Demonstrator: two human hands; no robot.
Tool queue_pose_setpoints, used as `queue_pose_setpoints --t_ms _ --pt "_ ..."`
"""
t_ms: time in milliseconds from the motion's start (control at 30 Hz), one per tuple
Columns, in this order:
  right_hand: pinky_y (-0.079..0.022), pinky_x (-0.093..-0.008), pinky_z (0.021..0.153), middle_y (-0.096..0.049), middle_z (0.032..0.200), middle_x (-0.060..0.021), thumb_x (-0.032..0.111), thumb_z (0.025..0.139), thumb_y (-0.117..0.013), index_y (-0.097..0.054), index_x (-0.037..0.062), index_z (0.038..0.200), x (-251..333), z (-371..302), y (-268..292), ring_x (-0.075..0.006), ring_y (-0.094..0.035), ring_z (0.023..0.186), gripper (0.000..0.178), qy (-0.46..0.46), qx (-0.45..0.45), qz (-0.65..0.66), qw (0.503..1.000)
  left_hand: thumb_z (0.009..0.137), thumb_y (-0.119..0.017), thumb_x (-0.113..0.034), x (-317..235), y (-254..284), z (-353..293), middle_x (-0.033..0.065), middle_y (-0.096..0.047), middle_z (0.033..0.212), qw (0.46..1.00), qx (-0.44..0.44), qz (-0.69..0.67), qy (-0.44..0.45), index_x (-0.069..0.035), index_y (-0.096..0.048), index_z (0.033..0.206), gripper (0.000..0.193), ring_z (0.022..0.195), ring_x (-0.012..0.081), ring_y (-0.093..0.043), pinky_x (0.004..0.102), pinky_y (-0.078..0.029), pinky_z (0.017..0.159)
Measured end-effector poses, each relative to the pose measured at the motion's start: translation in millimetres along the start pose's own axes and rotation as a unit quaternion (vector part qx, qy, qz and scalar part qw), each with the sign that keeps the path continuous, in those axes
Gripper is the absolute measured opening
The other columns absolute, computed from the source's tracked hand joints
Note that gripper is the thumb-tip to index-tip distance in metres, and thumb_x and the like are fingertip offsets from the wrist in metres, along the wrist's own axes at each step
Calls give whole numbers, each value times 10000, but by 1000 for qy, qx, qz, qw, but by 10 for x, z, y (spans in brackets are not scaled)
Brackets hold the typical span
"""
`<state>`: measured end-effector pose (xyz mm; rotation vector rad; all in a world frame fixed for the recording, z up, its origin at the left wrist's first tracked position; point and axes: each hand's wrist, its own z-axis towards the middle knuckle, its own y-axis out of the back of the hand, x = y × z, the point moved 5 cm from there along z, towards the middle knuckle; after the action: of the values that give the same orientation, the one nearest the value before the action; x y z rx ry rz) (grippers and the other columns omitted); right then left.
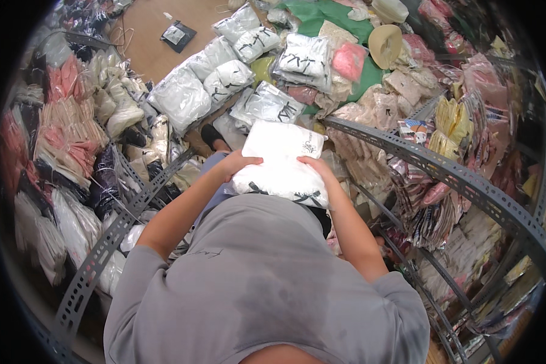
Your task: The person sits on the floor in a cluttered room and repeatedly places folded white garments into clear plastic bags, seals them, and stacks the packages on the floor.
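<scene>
Flat white plastic-wrapped garment packet (280,162) held between both hands: left hand (239,164) grips its left edge, right hand (315,165) its right. Grey perforated metal shelf rails (443,170) crowd either side.

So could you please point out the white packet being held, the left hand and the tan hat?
white packet (283,159), head view, its flat middle.
left hand (239,164), head view, back of hand.
tan hat (384,43), head view, its crown.

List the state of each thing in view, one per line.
White packet: held flat against the body, sealed in clear wrap.
Left hand: gripping the packet's left edge.
Right hand: gripping its right side.
Bagged white garments: piled on the floor.
Metal shelf rail: fixed, packets stacked beneath.
</scene>
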<state>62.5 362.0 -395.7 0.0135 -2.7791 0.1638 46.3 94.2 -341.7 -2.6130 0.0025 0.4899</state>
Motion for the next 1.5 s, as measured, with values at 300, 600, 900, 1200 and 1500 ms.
queue_pose_setpoints --t_ms 300,600,900,1200,1500 --pt "-511 -289 651 -681 869 -105 260 725 -749 -682 -33 949 17 66 -450 -175 -648 707 375 -4 7 -7 1000 820 -702 -142 158 422 -46 145 -630 1138 999 0 -45 18 47 -499 1265 525 932 203 -655 321 -542 794" --pt "-513 -294 634 -681 864 -109 254 718 -749 -681 -29 948 112 52 -561 -174 -649 707 371 0 3 -17 1000 813 -711 -130 204 522 -39 145 -636 1123 997 -1 -74 6 49 -509 1251 515 933 206 -655 327 -539 804" --pt "-508 -289 653 -686 861 -97 272 697 -763 -690 -22 950 31 196 -451 -169 -645 710 395 19 4 -12 1000 819 -701 -119 137 419 -105 148 -629 1134 996 -2 -88 -12 45 -501 1262 512 954 209 -649 322 -536 812" --pt "-511 -281 665 -687 873 -122 271 677 -785 -673 -67 957 95 190 -301 -177 -655 754 452 68 -32 -50 996 827 -700 -109 186 348 -44 140 -565 1228 997 19 -75 -32 -16 -382 1362 629 1058 221 -598 357 -514 874" --pt "-487 -287 804 -680 991 -73 105 757 -749 -643 -22 1081 1266 -702 -680 -130 -617 877 364 351 40 -48 934 783 -745 -55 -321 378 -181 115 -543 1264 949 -75 28 -304 -17 -321 1382 735 1109 171 -553 341 -478 931"
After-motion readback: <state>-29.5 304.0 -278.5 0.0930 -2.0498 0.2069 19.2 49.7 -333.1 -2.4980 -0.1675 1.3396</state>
